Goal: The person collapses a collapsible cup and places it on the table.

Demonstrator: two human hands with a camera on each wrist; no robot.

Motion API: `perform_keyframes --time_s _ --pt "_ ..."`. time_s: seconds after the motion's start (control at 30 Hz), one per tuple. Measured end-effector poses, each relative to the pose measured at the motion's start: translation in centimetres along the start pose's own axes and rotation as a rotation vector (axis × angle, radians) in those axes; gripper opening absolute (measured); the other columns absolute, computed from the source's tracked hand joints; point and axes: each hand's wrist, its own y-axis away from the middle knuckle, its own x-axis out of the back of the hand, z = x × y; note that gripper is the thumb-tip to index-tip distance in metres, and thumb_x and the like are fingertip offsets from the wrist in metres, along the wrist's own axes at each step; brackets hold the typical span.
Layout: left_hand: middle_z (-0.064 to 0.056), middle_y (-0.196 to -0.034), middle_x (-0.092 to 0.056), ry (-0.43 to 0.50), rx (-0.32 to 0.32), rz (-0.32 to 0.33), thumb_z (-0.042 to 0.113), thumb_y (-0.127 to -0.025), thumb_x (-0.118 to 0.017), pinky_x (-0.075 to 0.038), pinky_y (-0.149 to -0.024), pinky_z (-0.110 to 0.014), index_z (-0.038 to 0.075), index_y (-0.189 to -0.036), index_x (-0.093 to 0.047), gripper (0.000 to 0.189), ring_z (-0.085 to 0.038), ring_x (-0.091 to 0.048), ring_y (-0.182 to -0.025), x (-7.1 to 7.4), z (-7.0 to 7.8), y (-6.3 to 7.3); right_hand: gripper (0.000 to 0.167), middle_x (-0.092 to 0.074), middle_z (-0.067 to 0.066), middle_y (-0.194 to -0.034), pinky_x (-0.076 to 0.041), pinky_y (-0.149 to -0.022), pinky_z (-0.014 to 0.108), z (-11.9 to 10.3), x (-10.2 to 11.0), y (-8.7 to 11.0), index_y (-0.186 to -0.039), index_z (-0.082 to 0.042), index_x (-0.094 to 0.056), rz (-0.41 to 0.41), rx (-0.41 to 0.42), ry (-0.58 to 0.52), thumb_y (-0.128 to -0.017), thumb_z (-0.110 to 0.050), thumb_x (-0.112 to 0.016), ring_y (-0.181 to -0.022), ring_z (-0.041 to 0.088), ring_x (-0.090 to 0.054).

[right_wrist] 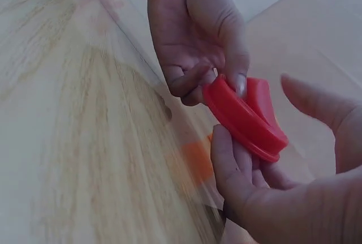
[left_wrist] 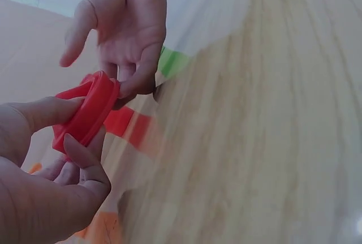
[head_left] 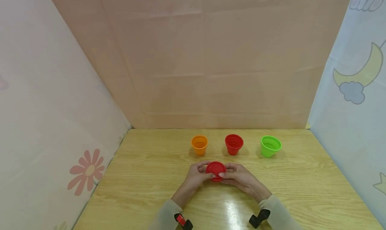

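Both hands meet at a red collapsible cup point(head_left: 215, 169), flattened to a thick disc, over the near middle of the table. My left hand point(head_left: 194, 179) pinches its left side, the thumb point(right_wrist: 235, 63) over the rim and the fingers underneath. On the other side my right hand point(head_left: 244, 179) holds the cup with bent fingers point(right_wrist: 232, 167) along its underside. The right thumb point(right_wrist: 311, 99) is raised off the cup in the right wrist view. Beyond the hands stand an orange cup point(head_left: 199, 145), a second red cup point(head_left: 234, 144) and a green cup point(head_left: 270, 146), all upright and expanded.
The wooden table point(head_left: 144, 176) ends at a tan backdrop point(head_left: 211, 65). White patterned sheets flank it, a flower on the left sheet point(head_left: 60, 106) and a moon on the right sheet point(head_left: 340, 122). Black straps point(head_left: 260, 218) circle the wrists.
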Motion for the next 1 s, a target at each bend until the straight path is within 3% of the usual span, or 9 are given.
perform_keyframes --time_s 0.13,0.33,0.57,0.73,0.87,1.0 --pt "-0.010 -0.114 -0.077 0.019 0.015 -0.038 0.011 -0.087 -0.086 -0.062 -0.083 -0.024 0.005 -0.137 -0.065 0.055 -0.016 -0.070 -0.095 0.16 0.01 0.17 0.018 -0.075 0.001 -0.112 -0.065 -0.094 0.035 -0.03 0.00 0.06 -0.119 -0.004 -0.067 0.020 -0.007 -0.006 -0.102 -0.011 -0.068 -0.101 0.017 -0.074" --pt "-0.008 -0.112 -0.073 0.113 0.036 -0.134 0.024 -0.097 -0.077 -0.063 -0.083 -0.023 0.003 -0.141 -0.061 0.051 -0.014 -0.070 -0.093 0.81 0.47 0.25 0.020 -0.074 0.002 -0.111 -0.065 -0.091 0.031 -0.41 0.11 0.12 -0.120 -0.001 -0.067 0.042 -0.002 -0.005 -0.102 -0.011 -0.066 -0.099 0.015 -0.074" --pt "-0.001 -0.092 -0.069 0.098 0.028 -0.058 0.015 -0.096 -0.076 -0.057 -0.068 -0.018 0.001 -0.134 -0.066 0.042 -0.010 -0.064 -0.075 0.51 0.30 0.19 0.014 -0.074 0.002 -0.107 -0.066 -0.089 0.031 -0.31 -0.08 0.15 -0.114 -0.003 -0.068 0.050 -0.010 0.014 -0.102 -0.009 -0.067 -0.095 0.014 -0.074" --pt "0.000 -0.090 -0.069 0.101 0.020 -0.007 0.006 -0.093 -0.075 -0.056 -0.064 -0.018 -0.001 -0.132 -0.066 0.041 -0.009 -0.062 -0.072 0.11 -0.30 0.13 0.026 -0.075 0.001 -0.107 -0.066 -0.091 0.032 -0.18 -0.38 0.15 -0.122 0.004 -0.065 0.037 0.009 0.057 -0.100 -0.009 -0.069 -0.094 0.014 -0.074" --pt "0.000 -0.096 -0.072 0.121 0.033 -0.045 0.018 -0.100 -0.072 -0.058 -0.069 -0.021 0.000 -0.134 -0.065 0.039 -0.010 -0.065 -0.078 0.23 -0.35 0.24 0.036 -0.075 0.001 -0.108 -0.066 -0.090 0.032 -0.35 -0.36 0.32 -0.129 0.009 -0.061 0.042 0.016 0.067 -0.100 -0.011 -0.069 -0.095 0.014 -0.073" --pt "0.003 -0.097 -0.074 0.106 0.048 -0.060 0.031 -0.104 -0.067 -0.057 -0.069 -0.020 0.000 -0.131 -0.068 0.040 -0.008 -0.064 -0.077 0.24 -0.19 0.13 0.034 -0.076 0.002 -0.107 -0.066 -0.088 0.031 -0.39 -0.29 0.42 -0.129 0.009 -0.061 0.033 0.013 0.062 -0.100 -0.009 -0.068 -0.094 0.014 -0.074"
